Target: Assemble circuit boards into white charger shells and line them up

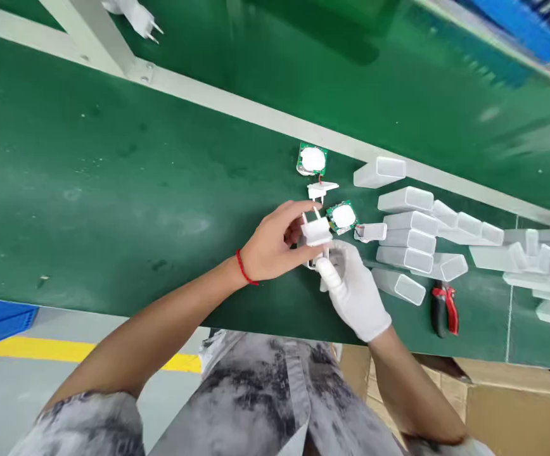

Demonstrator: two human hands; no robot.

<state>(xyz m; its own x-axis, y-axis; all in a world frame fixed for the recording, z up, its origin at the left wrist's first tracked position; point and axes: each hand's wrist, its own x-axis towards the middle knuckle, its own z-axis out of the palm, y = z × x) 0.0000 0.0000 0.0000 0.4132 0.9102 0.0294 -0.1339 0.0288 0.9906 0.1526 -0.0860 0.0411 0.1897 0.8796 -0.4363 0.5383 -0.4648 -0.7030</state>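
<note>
A white two-pin plug piece (316,232) is pinched between the thumb and fingers of my left hand (272,244), its pins pointing up and away. My right hand (357,292), in a white glove, closes on the lower end of the same plug piece; its fingertips partly hide that end. Just beyond the hands lie two green circuit boards with white round pads, one farther away (312,159) and one nearer (343,217). Between them is a loose white plug cover (322,189) with pins. A small white part (370,232) sits beside the nearer board, with thin wires between them.
Several translucent white cases (408,240) lie in rows on the green bench (113,190) to the right. Red-and-black pliers (445,309) rest near the front edge. A pale metal rail (256,113) crosses behind. Another white plug (137,18) lies at upper left, a blue bin (526,28) at upper right.
</note>
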